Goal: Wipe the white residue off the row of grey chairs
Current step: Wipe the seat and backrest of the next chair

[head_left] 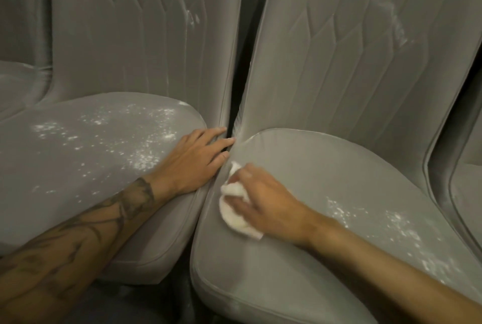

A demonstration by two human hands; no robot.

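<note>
Both hands work at the narrow gap between two grey chairs. Right hand (263,201) curls its fingers round a bunched white cloth (234,209) and presses it onto the left edge of the right seat (326,175), just beside the gap. Left hand (197,159) lies flat with straight fingers on the right edge of the left seat (78,167), holding nothing; its fingertips reach into the gap.

White residue lies in two main patches. One (391,229) sits on the right seat, to the right of the cloth hand and partly behind that forearm, stretching along the seat's right side toward the front edge. The other (135,141) spreads across the left seat, from the left hand's wrist out to the left and toward the backrest. Fainter streaks mark the left backrest (191,20) and the right backrest (391,23).

The area round the cloth looks clean, so the near patch on the right seat seems the next target: the cloth would have to travel rightward, away from the gap. The right hand is the nearer one. A third chair's edge (467,193) shows at far right.
</note>
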